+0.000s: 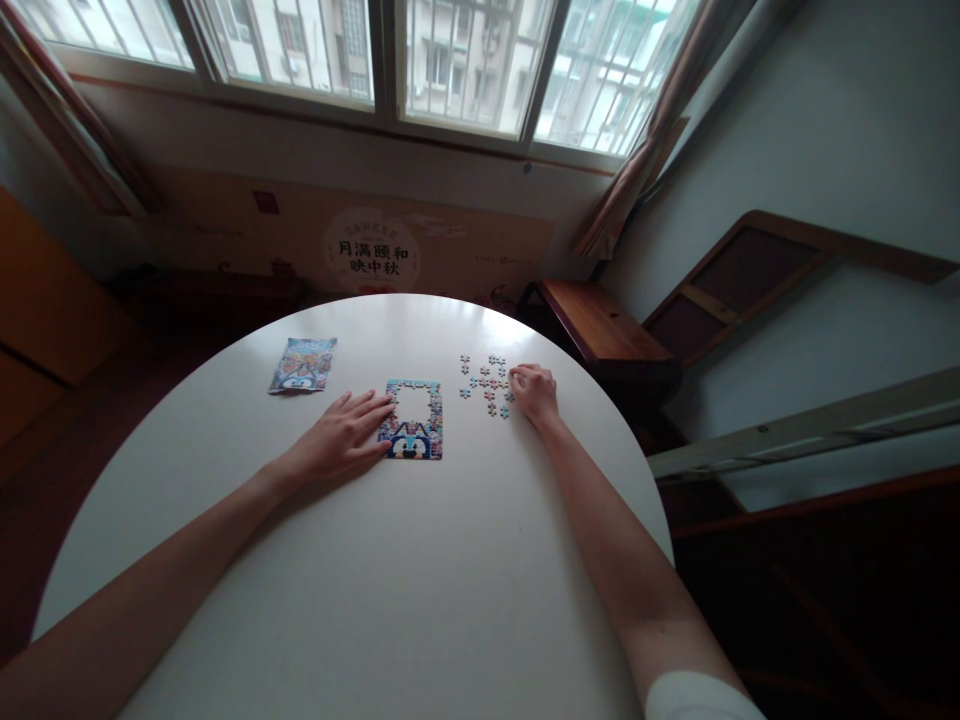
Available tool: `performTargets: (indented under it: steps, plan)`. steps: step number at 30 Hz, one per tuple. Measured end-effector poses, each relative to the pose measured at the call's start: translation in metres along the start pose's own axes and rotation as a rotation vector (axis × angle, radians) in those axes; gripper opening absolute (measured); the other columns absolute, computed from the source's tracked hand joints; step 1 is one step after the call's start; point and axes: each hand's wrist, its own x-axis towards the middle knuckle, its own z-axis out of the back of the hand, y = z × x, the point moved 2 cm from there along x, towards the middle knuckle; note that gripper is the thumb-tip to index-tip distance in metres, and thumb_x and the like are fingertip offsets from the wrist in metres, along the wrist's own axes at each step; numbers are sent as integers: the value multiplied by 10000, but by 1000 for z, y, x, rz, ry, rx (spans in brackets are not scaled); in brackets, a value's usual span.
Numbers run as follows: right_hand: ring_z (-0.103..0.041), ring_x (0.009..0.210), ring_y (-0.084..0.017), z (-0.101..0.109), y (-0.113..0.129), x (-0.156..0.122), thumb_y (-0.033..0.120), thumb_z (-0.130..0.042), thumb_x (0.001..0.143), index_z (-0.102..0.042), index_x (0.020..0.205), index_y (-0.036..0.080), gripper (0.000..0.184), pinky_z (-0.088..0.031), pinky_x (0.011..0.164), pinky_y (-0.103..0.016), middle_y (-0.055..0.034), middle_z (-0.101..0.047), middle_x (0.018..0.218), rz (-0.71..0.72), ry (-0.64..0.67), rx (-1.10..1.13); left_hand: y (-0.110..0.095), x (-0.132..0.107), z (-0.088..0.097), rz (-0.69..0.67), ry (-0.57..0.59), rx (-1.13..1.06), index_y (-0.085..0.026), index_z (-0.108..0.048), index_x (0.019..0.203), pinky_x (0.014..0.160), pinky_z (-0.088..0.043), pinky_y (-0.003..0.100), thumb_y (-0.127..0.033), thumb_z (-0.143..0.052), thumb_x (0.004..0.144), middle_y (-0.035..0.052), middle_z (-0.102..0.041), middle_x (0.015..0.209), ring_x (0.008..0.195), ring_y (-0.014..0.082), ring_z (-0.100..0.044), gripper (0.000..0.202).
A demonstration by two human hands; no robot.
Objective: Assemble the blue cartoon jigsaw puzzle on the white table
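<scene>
A small colourful jigsaw puzzle lies on the round white table, with an unfilled white patch in its upper middle. My left hand rests flat on the table, fingers stretched out, its fingertips touching the puzzle's left edge. Several loose puzzle pieces are scattered to the right of the puzzle. My right hand sits at the right edge of that scatter, fingers curled and pinched on a loose piece at its upper right.
A printed puzzle packet lies on the table's far left. Beyond the table are a window wall with a cardboard box, a wooden bench at the right, and a wooden frame leaning on the wall.
</scene>
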Motion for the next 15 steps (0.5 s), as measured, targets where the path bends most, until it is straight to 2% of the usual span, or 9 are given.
performTargets:
  steps: [15]
  plan:
    - [-533, 1036, -264, 0, 0, 0, 274, -521, 868, -740, 942, 234, 235, -412, 914, -398, -59, -660, 1156, -3, -2, 0, 1, 0, -1, 4, 2, -3, -261, -391, 1444, 1162, -198, 489, -593, -372, 924, 43, -365, 1521, 1424, 278, -272, 617]
